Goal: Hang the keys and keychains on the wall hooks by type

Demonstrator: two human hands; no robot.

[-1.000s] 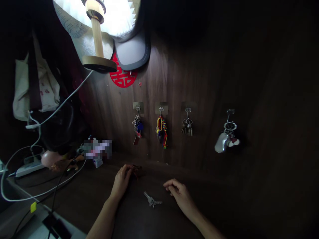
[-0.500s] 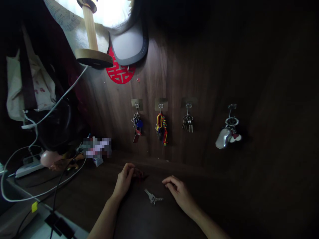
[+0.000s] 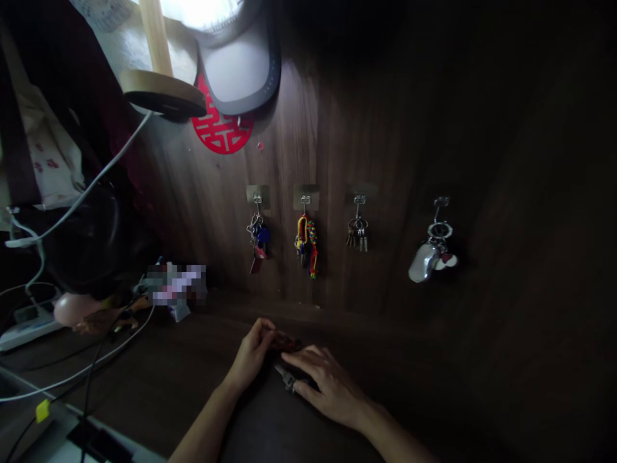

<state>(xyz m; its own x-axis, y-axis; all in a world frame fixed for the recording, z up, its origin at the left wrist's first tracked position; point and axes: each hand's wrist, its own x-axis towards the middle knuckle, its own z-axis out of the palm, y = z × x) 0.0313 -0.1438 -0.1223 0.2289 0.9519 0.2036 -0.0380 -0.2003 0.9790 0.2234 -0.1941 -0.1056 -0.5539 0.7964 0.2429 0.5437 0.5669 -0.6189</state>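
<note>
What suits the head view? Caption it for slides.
Left hand holding a reddish item, right hand by loose keys, beneath hanging keychains.

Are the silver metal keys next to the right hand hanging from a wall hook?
No, the silver metal keys lie on the dark brown tabletop, right by the thumb of the right hand.

Right hand covers part of keys, lower center.
The reddish item at the left hand is too dark to identify; the frame's top edge crops a lamp, upper left.
</note>
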